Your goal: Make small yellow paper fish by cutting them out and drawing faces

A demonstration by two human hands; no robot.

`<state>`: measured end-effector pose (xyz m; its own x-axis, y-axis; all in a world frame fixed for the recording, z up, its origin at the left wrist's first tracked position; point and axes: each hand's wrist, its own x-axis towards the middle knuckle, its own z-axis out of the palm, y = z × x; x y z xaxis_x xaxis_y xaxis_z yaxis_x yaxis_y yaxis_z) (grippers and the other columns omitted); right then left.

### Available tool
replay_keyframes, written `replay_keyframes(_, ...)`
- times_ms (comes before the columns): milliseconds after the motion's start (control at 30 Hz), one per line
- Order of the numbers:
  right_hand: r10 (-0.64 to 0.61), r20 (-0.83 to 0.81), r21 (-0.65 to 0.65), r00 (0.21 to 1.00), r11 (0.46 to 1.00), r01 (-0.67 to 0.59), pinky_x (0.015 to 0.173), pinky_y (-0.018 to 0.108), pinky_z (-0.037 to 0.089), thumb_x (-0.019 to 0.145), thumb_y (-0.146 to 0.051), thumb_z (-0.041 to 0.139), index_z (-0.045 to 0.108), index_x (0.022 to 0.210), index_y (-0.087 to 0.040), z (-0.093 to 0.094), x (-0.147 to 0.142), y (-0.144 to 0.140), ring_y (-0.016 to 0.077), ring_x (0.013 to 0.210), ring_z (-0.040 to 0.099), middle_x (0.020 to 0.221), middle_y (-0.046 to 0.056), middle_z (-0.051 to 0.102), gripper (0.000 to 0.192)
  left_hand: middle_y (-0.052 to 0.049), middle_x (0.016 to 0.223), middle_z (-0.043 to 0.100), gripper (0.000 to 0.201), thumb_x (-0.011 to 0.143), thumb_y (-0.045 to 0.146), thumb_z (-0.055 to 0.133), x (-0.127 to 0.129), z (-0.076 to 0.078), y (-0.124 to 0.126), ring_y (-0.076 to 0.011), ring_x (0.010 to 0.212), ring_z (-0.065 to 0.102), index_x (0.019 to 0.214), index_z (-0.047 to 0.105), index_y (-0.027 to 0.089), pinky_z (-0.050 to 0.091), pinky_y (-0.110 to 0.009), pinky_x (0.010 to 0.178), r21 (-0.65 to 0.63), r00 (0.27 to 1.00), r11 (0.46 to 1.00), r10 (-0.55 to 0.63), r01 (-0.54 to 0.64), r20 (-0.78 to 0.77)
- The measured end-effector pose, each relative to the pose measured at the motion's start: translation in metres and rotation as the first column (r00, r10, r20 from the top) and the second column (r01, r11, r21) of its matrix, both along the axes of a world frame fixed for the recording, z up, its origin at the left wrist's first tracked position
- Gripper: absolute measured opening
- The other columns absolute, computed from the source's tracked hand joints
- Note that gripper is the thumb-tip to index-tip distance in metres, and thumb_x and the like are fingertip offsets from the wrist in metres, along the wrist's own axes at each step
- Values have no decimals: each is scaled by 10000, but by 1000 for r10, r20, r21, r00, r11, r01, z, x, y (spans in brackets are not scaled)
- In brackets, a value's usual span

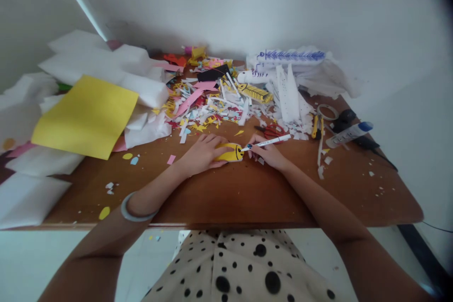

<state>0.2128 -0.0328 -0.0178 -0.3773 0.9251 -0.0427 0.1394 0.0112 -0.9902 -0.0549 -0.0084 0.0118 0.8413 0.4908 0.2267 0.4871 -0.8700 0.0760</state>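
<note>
Near the middle of the wooden table, my left hand (205, 155) grips a small yellow cutout (231, 152) with a white edge. Black lines and dots are drawn at its right end, like a fish's head. Between the fingers of my right hand (264, 152) is a white marker (271, 142), its tip at the drawn end of the cutout. Just behind my right hand lie red-handled scissors (271, 132), partly among scraps. A yellow piece with black ribbed lines (255, 93) rests on the scrap pile farther back.
Paper scraps (212, 108) heap along the back. White foam blocks (102, 68) and a yellow sheet (87, 115) lie left. At right are a tape roll (327, 112), a yellow cutter (314, 126), a glue bottle (350, 135) and a black tool with a cord (364, 143).
</note>
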Motion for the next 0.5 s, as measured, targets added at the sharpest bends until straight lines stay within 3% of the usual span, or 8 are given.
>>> replay_keyframes(500, -2, -2, 1, 1000, 1000, 2, 499, 213, 454, 876, -481, 585, 520, 843, -222, 1, -1, 0, 88, 534, 524, 690, -39, 604, 270, -115, 1258, 588, 379, 926, 403, 556, 0, 0, 0, -273, 1131, 518, 1274, 587, 258, 386, -414, 952, -24, 1000, 1000, 2, -2, -1)
